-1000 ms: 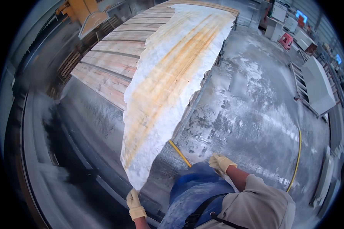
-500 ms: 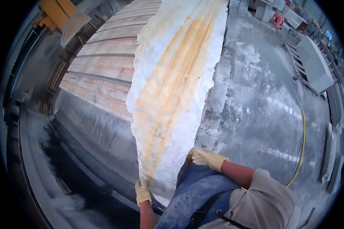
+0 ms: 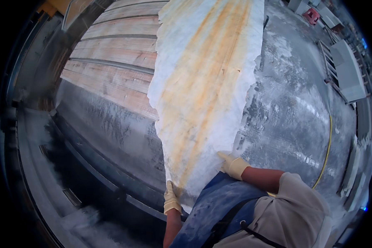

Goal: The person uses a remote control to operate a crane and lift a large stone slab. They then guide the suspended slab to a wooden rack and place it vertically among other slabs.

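A long white stone slab (image 3: 198, 95) with orange-yellow streaks and ragged side edges runs away from me. Its near end lies close to my blue apron (image 3: 219, 202). My left hand (image 3: 171, 198), in a cream glove, is closed round the slab's left edge near that end, with its thumb side up on the face. At the right edge my right hand (image 3: 233, 164), gloved the same, grips the stone; a finger lies on the top face and the other fingers are hidden below the edge.
Wooden planks with gaps (image 3: 111, 53) lie left of the slab, beyond a grey ledge (image 3: 107, 115) and a dark trough (image 3: 91, 165). On the right, a yellow hose (image 3: 328, 144) crosses the wet grey floor. Pale slabs on a rack (image 3: 347, 70) and a red stool (image 3: 311, 16) stand farther off.
The slab appears farther right in view, partly from the head turning. My right hand has moved onto the slab's edge; the small brown and yellow thing by its fingers no longer shows.
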The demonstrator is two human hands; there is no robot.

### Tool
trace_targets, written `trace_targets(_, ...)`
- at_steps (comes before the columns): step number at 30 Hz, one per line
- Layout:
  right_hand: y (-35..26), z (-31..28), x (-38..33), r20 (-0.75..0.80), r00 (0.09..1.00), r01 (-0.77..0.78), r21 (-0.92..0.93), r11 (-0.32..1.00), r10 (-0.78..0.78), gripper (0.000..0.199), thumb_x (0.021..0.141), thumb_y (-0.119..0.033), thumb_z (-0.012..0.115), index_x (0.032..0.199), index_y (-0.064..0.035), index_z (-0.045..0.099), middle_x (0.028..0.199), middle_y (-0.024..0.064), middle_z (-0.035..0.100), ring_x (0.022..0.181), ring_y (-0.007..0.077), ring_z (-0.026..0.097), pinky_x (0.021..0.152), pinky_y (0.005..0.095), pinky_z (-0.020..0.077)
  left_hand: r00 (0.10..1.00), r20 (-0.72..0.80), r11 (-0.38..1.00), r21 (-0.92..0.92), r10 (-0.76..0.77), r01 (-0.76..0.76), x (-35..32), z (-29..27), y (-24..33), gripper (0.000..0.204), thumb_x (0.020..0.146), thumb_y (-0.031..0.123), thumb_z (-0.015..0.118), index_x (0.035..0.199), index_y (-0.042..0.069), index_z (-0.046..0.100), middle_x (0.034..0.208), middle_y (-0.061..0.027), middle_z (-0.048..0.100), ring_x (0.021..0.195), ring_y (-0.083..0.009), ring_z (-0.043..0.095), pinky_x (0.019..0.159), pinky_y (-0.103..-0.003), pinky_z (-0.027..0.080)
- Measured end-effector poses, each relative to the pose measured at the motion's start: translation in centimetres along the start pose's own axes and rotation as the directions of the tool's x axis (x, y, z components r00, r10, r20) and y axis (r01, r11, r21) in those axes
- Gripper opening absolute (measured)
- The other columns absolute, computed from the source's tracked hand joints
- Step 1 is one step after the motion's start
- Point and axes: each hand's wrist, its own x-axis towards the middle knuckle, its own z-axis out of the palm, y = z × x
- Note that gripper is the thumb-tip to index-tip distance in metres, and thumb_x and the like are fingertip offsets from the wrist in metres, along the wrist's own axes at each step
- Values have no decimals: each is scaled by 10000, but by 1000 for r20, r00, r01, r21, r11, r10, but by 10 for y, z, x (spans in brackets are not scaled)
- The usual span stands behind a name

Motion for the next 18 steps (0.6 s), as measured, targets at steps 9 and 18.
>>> trace_targets(9, -17, 3, 7, -33, 996, -81, 43, 996, 83, 525, 929, -145, 637, 1443, -152, 533, 1031, 242, 703, 949, 441, 687, 833, 472, 541, 998, -58, 993, 115, -8, 15, 19, -3, 3, 805, 915, 722, 649, 1153, -46, 694, 1032, -115, 721, 890, -230, 660, 822, -376, 538)
trace_targets(18, -14, 6, 6, -4, 996, -94, 48, 994, 94, 588, 923, -161, 647, 1491, -172, 497, 1147, 268, 682, 1017, 462, 669, 871, 484, 542, 997, -81, 1000, 3, 7, -7, 21, -4, -8, 793, 911, 723, 663, 1130, -38, 692, 973, -88, 702, 824, -189, 624, 767, -352, 521)
